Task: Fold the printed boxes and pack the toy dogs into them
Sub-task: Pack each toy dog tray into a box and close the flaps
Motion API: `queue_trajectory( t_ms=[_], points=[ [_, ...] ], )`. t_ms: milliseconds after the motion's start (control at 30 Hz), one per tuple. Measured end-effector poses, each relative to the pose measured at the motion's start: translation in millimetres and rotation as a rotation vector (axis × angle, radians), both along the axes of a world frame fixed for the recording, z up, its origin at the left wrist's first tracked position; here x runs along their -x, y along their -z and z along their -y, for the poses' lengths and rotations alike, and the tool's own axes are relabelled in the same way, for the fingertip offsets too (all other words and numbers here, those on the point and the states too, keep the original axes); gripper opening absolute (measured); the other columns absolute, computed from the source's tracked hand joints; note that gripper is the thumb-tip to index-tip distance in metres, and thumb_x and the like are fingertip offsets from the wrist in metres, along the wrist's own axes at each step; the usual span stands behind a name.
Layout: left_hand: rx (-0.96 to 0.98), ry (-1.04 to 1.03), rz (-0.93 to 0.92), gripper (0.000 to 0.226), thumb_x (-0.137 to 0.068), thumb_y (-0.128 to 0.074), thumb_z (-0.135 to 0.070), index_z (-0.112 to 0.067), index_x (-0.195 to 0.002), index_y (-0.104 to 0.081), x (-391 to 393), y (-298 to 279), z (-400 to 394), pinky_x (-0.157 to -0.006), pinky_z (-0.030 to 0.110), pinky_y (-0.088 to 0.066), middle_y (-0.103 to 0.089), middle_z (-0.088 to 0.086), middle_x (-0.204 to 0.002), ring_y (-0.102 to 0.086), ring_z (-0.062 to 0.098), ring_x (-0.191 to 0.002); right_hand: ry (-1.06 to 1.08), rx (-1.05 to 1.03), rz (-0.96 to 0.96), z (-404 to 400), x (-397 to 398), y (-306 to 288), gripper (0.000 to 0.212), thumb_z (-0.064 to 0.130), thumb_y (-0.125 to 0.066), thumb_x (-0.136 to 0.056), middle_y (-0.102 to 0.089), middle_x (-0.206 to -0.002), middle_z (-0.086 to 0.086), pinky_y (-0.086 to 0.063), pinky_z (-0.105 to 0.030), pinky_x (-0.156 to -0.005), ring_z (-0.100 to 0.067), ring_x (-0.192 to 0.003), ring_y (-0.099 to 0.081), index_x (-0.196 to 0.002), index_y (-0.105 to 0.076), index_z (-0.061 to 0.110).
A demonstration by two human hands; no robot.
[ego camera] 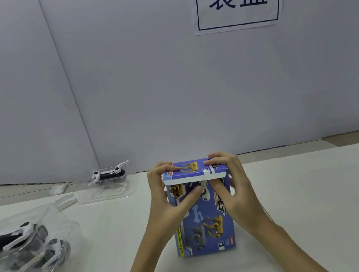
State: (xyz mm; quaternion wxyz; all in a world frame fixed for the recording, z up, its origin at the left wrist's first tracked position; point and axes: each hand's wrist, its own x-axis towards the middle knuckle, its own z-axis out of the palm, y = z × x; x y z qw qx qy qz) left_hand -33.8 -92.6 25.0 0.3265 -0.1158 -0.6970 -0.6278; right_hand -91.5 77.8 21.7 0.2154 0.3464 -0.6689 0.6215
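I'm gripping the blue box (201, 208), standing mid-table, with my left hand (167, 193) and right hand (229, 179), closing its lid; it's probably light, crushable card, so I'm pinching near the edges.

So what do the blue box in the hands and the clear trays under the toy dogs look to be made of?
The blue box looks like thin printed cardboard: white raw edge on its top flap, crisp folds, colour print with a slight sheen. The clear trays look like thin moulded plastic, probably blister packs: see-through, glossy highlights, shaped around each toy dog.
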Motion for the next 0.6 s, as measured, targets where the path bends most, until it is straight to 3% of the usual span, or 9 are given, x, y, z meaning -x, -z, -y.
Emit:
queue_trajectory(
  t_ms=[67,167,267,333,400,500,600],
  points=[
    [-0.025,0.015,0.003,0.051,-0.089,-0.074,-0.036,-0.025,-0.131,-0.046,-1,3,-1,-0.091,0.044,-0.061,-0.044,0.001,-0.143,-0.055,0.03,-0.133,-0.005,0.019,0.017,2,-1,1,0.03,0.027,-0.062,-0.098,-0.054,-0.137,0.005,-0.059,-0.055,-0.089,-0.024,-0.135,-0.052,-0.128,-0.058,0.026],
    [-0.137,0.014,-0.008,0.053,-0.09,-0.073,-0.036,-0.04,-0.132,-0.041,-2,3,-5,-0.082,0.049,-0.064,-0.044,-0.008,-0.148,-0.066,0.029,-0.121,-0.078,0.161,0.127,4,-5,-1,0.043,0.031,-0.067,-0.098,-0.052,-0.143,0.007,-0.064,-0.051,-0.08,-0.025,-0.119,-0.067,-0.134,-0.045,0.033],
    [-0.1,-0.022,-0.04,0.044,-0.091,-0.072,-0.037,-0.043,-0.125,-0.044,-3,0,-9,-0.076,0.047,-0.065,-0.055,-0.012,-0.139,-0.07,0.029,-0.115,-0.066,0.187,0.143,3,-4,-1,0.038,0.03,-0.066,-0.096,-0.049,-0.147,0.013,-0.065,-0.05,-0.075,-0.022,-0.116,-0.069,-0.126,-0.044,0.038],
    [0.117,-0.113,-0.105,0.033,-0.097,-0.064,-0.036,-0.045,-0.127,-0.052,-2,2,-9,-0.086,0.031,-0.062,-0.048,-0.01,-0.14,-0.059,0.021,-0.129,-0.007,0.071,0.053,1,-2,1,0.03,0.028,-0.06,-0.103,-0.047,-0.149,0.011,-0.065,-0.046,-0.079,-0.023,-0.125,-0.063,-0.128,-0.049,0.042],
    [0.337,-0.222,-0.206,0.038,-0.099,-0.065,-0.031,-0.044,-0.134,-0.056,-2,1,-5,-0.101,0.015,-0.047,-0.034,-0.011,-0.144,-0.047,0.014,-0.137,0.071,-0.039,-0.052,1,0,4,0.034,0.022,-0.056,-0.106,-0.044,-0.15,0.007,-0.06,-0.032,-0.092,-0.02,-0.135,-0.053,-0.133,-0.054,0.043],
    [0.718,-0.48,-0.348,0.047,-0.089,-0.079,-0.024,-0.039,-0.13,-0.061,2,1,4,-0.112,0.031,-0.037,-0.028,0.003,-0.149,-0.033,0.022,-0.142,0.135,-0.078,-0.077,4,1,8,0.052,0.002,-0.055,-0.103,-0.05,-0.141,0.0,-0.055,-0.024,-0.094,-0.014,-0.125,-0.059,-0.129,-0.055,0.047],
    [1.001,-0.654,-0.319,0.06,-0.071,-0.081,0.0,-0.031,-0.12,-0.066,13,14,10,-0.111,0.048,-0.029,-0.036,0.01,-0.147,-0.036,0.032,-0.137,0.307,-0.047,-0.038,7,2,15,0.046,-0.015,-0.052,-0.093,-0.061,-0.109,0.001,-0.058,-0.038,-0.078,-0.012,-0.094,-0.068,-0.101,-0.069,0.028]
  ],
)
